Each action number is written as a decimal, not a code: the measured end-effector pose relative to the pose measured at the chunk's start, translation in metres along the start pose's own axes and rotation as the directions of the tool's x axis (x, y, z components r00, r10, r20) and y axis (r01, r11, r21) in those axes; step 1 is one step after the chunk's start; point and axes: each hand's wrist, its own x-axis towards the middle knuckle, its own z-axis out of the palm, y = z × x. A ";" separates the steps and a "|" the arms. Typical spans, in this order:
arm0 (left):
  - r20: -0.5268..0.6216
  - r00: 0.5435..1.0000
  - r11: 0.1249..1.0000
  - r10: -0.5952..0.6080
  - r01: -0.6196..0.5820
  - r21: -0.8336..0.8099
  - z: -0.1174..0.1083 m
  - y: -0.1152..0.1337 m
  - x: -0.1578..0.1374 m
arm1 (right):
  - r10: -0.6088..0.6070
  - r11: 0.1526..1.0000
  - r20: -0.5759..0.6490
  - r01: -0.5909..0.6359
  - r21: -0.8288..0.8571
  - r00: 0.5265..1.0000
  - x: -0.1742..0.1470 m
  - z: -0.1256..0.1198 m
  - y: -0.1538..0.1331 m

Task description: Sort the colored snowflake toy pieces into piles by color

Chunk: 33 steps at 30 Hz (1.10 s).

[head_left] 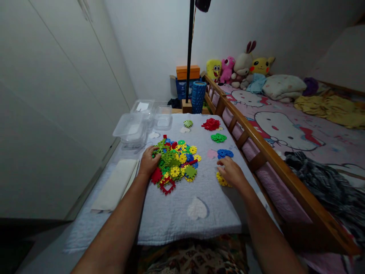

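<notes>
So, from the head view, which is all I've got, my left hand [150,161] is at the left edge of the mixed pile [174,161] of plastic pieces, fingers half curled over some green ones. Can't tell whether I've actually pinched one or I'm just resting on them. My right hand [230,172] is off to the other side, fingers bent and only partway closed, right by the blue pieces [226,153] and partly covering the yellow pieces [221,179]. Can't tell if there's anything between those fingertips either.

What worries me: blue and yellow sit near each other, so a sloppy release or a dragged finger could shove one colour into the other. I also can't see part of the yellow under my own hand, which makes a bump likelier. On the left, those notched edges look like they'd catch, so pulling one piece might drag its neighbours along. The green cluster [218,137] and red cluster [211,124] are farther back, near the bed rail [258,136], so reaching too low could knock them. And if my forearm snags the tablecloth [173,220], I reckon everything on it shifts.
</notes>
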 end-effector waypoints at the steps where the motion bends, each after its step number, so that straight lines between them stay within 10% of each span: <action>1: 0.015 1.000 1.000 0.000 0.000 -0.001 0.000 0.000 0.000 | -0.024 0.999 -0.002 0.024 0.023 1.000 0.008 0.003 -0.008; 16: 0.071 0.997 0.996 0.008 -0.002 -0.086 -0.003 -0.002 0.000 | 0.017 0.999 0.050 -0.019 0.031 0.999 0.069 0.058 -0.055; 24: 0.107 0.994 0.993 -0.011 0.023 -0.115 -0.005 -0.003 0.002 | 0.100 0.942 -0.062 -0.074 0.327 0.993 0.062 0.031 -0.032; 33: 0.117 0.993 1.000 0.003 -0.001 -0.012 -0.003 -0.007 0.008 | 0.185 0.810 0.038 -0.174 0.560 0.982 -0.022 -0.015 0.036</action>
